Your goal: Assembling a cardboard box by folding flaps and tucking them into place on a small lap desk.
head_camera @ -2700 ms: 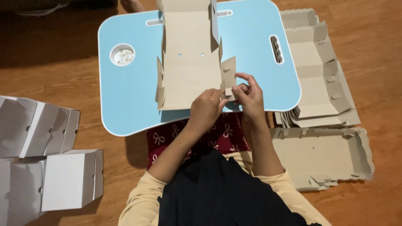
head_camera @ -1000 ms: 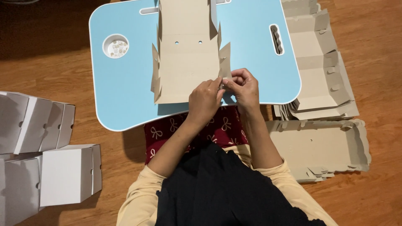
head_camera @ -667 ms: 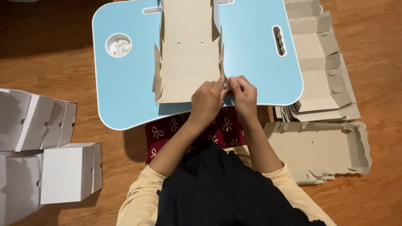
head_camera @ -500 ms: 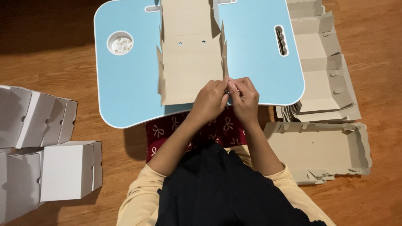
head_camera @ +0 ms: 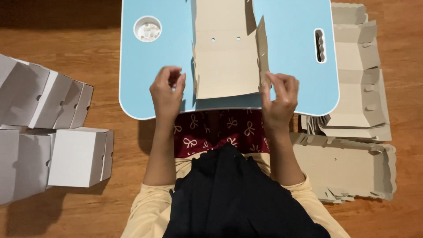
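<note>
A wooden floor (head_camera: 61, 44) of warm orange-brown boards fills the view, and on it stands a light blue lap table (head_camera: 291, 53) with a white edge, just in front of the seated person. A round cup recess (head_camera: 147, 29) sits in the table's far left corner, holding some small pale pieces too small to make out, and a narrow slot handle (head_camera: 320, 45) is cut near its right side.

In the middle of the table lies an unfolded cardboard box blank (head_camera: 225, 57), brown side up, with two small holes near its centre and its side flaps standing partly raised. The left hand (head_camera: 167, 91) hovers over the table just left of the blank, fingers curled loosely inward and holding nothing; it seems just clear of the left flap, though this is hard to judge from above. The right hand (head_camera: 279, 98) is at the blank's near right corner, thumb and fingertips pinching the raised right flap (head_camera: 263, 55) at its lower end.

To the right of the table lies a stack of flat box blanks (head_camera: 359, 75), with a second stack (head_camera: 348, 169) nearer the person. On the left stand several assembled white boxes (head_camera: 77, 156).
</note>
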